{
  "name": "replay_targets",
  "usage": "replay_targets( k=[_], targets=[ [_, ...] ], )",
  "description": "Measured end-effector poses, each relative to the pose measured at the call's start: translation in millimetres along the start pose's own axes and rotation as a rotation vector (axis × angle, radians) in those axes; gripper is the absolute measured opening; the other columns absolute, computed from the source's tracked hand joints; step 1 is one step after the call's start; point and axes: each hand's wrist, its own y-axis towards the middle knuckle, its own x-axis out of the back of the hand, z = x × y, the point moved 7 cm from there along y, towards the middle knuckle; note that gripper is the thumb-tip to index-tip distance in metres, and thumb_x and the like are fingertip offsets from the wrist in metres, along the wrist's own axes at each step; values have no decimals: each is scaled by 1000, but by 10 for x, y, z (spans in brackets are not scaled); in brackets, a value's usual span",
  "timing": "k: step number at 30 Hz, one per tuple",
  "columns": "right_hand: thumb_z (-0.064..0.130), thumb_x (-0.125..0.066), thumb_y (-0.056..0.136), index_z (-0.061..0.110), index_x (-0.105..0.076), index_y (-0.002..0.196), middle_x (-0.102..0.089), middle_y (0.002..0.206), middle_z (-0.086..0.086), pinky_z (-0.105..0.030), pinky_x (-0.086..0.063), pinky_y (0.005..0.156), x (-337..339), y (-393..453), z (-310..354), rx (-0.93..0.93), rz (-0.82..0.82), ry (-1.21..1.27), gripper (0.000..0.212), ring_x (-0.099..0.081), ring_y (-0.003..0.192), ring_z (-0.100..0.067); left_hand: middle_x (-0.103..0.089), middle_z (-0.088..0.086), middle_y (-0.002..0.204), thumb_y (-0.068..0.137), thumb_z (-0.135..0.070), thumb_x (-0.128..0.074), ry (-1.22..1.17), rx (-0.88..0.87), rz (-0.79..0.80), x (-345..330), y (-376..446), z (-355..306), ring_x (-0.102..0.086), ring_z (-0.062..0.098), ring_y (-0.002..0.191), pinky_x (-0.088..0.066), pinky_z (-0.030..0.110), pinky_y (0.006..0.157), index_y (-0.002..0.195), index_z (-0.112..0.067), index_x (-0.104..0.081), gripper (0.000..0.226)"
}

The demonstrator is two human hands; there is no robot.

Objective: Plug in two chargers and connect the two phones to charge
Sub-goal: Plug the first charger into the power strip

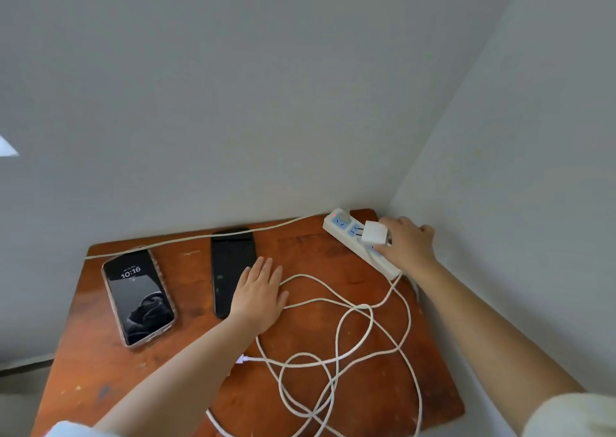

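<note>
A white power strip [343, 231] with blue sockets lies at the table's back right corner. My right hand [406, 243] grips a white charger [375, 233] just above the strip, its prongs pointing at a socket. One grey plug [343, 218] sits in the strip's far socket. My left hand [260, 291] rests flat, fingers spread, half on a dark phone [230, 263] with its screen off. A second phone [136, 295] in a clear case lies to the left, screen lit. White cables [336, 336] loop across the table, one end plug [245, 359] near my left forearm.
The brown wooden table [86, 353] stands in a corner between two grey walls. The strip's own lead [200, 238] runs along the back edge toward the left. The table's front right holds the tangled cable loops.
</note>
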Motion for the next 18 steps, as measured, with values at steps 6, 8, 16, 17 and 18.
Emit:
replay_targets(
  k=[6, 8, 16, 17, 18],
  targets=[
    [21, -65, 82, 9, -45, 121, -56, 125, -14, -30, -45, 76, -332, 51, 192, 19, 262, 406, 45, -56, 105, -24, -7, 3, 155, 95, -46, -22, 69, -60, 72, -163, 27, 137, 5, 20, 142, 5, 39, 114, 142, -20, -12, 55],
    [23, -63, 83, 10, -38, 129, -52, 131, -15, -38, -46, 91, -442, -28, 191, -25, 262, 407, 54, -52, 116, -30, -8, 2, 155, 95, -47, -21, 61, -78, 69, -169, 42, 159, 5, 19, 142, 7, 39, 113, 142, -20, -13, 55],
    [25, -63, 85, 20, -37, 128, -48, 134, -5, -33, -43, 96, -713, -491, 316, 61, 418, 528, 51, -47, 123, -21, -11, 1, 155, 95, -45, -19, 76, -133, 48, -109, 199, 125, 1, 18, 142, 10, 39, 112, 142, -21, -15, 52],
    [24, -64, 84, 18, -38, 128, -49, 133, -6, -34, -44, 95, -627, -423, 269, 32, 337, 531, 51, -48, 122, -22, -11, 1, 155, 95, -45, -19, 74, -134, 41, -99, 237, 109, 1, 19, 142, 10, 39, 112, 142, -21, -14, 53],
    [24, -66, 82, 16, -40, 127, -51, 132, -8, -36, -45, 95, -519, -330, 215, 13, 245, 501, 52, -49, 121, -24, -11, 1, 155, 95, -45, -19, 73, -135, 34, -93, 268, 96, 1, 19, 142, 10, 39, 112, 142, -20, -14, 53]
  ],
)
